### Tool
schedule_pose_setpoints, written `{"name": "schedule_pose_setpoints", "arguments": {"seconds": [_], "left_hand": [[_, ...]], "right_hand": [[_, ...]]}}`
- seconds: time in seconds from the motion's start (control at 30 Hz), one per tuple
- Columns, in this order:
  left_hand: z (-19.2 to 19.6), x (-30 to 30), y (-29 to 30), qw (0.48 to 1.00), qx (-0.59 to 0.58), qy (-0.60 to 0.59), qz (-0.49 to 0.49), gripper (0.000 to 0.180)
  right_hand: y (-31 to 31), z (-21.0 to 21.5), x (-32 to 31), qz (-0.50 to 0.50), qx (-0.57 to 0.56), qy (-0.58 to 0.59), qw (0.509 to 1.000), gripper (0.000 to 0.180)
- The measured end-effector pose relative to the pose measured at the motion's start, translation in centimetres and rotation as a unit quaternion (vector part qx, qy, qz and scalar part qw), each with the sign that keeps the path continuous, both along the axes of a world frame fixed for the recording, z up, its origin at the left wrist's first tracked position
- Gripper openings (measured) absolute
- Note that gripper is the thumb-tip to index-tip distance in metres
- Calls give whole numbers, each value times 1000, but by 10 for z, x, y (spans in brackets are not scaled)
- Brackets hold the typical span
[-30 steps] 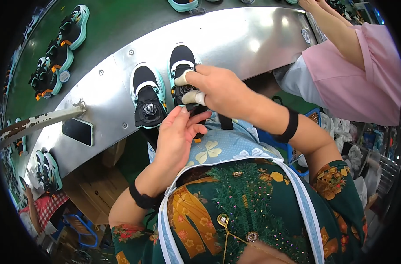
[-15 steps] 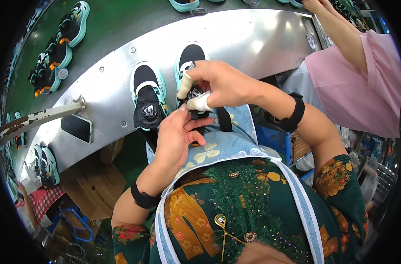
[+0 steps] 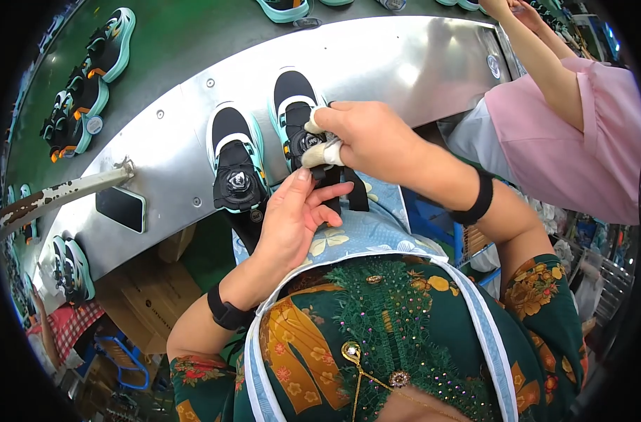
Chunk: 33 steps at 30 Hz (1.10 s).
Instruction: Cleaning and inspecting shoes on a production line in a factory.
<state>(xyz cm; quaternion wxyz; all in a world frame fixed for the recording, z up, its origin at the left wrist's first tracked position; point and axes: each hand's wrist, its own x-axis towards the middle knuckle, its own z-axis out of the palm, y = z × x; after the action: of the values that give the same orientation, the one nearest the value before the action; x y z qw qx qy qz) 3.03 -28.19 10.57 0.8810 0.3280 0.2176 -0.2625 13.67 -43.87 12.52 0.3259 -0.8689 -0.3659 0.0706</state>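
A pair of black, white and mint sneakers with round dials on their tongues lies on the metal bench edge, toes pointing away from me. My right hand (image 3: 380, 137) is bent over the right sneaker (image 3: 292, 91), its thumb and forefinger in off-white finger covers, closed on the shoe beside its dial (image 3: 310, 142). Just below, my left hand (image 3: 289, 221) pinches a black strap (image 3: 320, 171) at the shoe's heel end, the other fingers loosely curled. Part of the strap is hidden by my fingers. The left sneaker (image 3: 232, 132) stands untouched beside it, a black strap hanging from its heel.
A phone (image 3: 121, 208) lies on the metal bench (image 3: 176, 165) at left, near a chipped metal bar (image 3: 67, 190). More sneakers (image 3: 81, 84) sit on the green surface beyond. A co-worker in pink (image 3: 559, 133) works at right. A cardboard box (image 3: 141, 302) stands below the bench.
My right hand has shifted slightly right and down, showing more of the right sneaker and its dial. That shoe has tilted a little left. My left hand has followed slightly right.
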Motion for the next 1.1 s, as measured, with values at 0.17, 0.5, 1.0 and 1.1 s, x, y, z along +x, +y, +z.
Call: {"name": "schedule_pose_setpoints", "arguments": {"seconds": [0.17,0.5,1.0,1.1], "left_hand": [[7,4,14,997,57,9,-53,38],[24,23,69,721,642,-247,-87,37],[-25,-22,85,781,595,-184,38,55],[-18,-18,87,834,533,-141,-5,61]], "right_hand": [[10,8,11,41,-95,16,994,33],[56,-9,56,68,-105,66,990,42],[83,13,-12,212,-38,7,977,32],[85,14,-4,248,-70,-7,966,24]]}}
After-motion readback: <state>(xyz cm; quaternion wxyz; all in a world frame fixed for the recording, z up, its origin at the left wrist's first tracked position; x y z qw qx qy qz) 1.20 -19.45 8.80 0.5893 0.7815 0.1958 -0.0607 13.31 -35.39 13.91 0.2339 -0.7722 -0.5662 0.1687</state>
